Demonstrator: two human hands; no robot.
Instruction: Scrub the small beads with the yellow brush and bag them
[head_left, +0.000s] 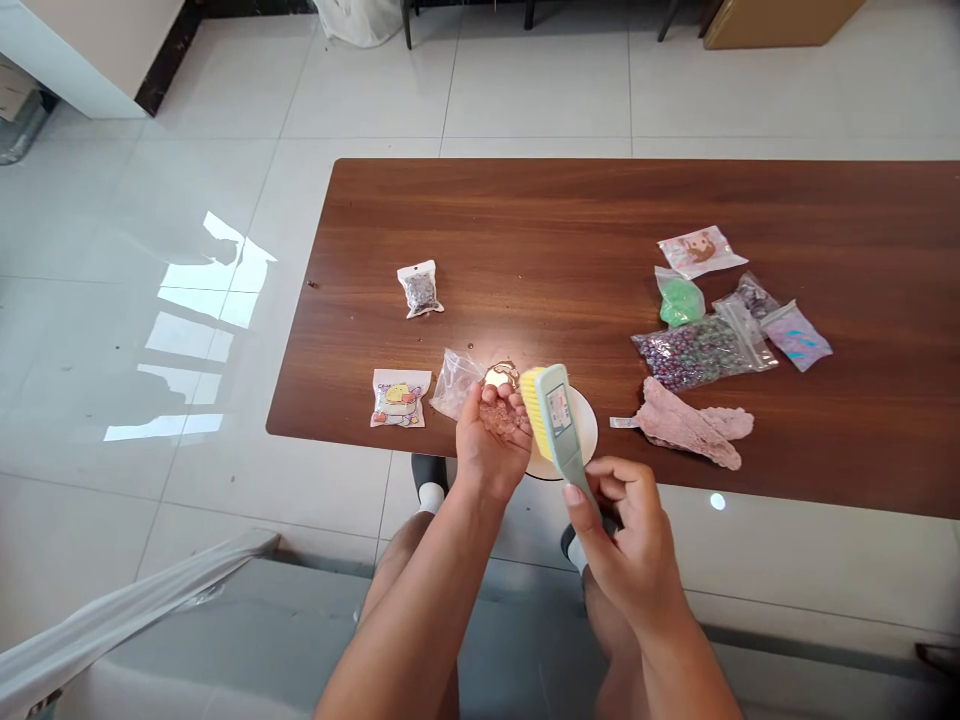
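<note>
My right hand (630, 530) grips the handle of a grey-green brush (562, 425) with yellow bristles (535, 410), raised near the table's front edge. Palm up and cupped, my left hand (491, 445) is just left of the bristles. In that palm lies a small heap of clear, pinkish bits (504, 418), which look like beads. A clear plastic bag (452, 385) rests on the table beside my left fingers. Behind the brush is a white round plate (585, 425), partly hidden. A shiny, wet-looking patch (501, 375) shows just beyond my left fingertips.
On the brown table (525, 220), a cartoon packet (401, 398) and a small grey-filled packet (420, 289) lie left. To the right are a bead bag (690, 352), a green-filled bag (680, 300), a pink packet (701, 250), a pastel packet (796, 335) and a pink cloth (690, 420).
</note>
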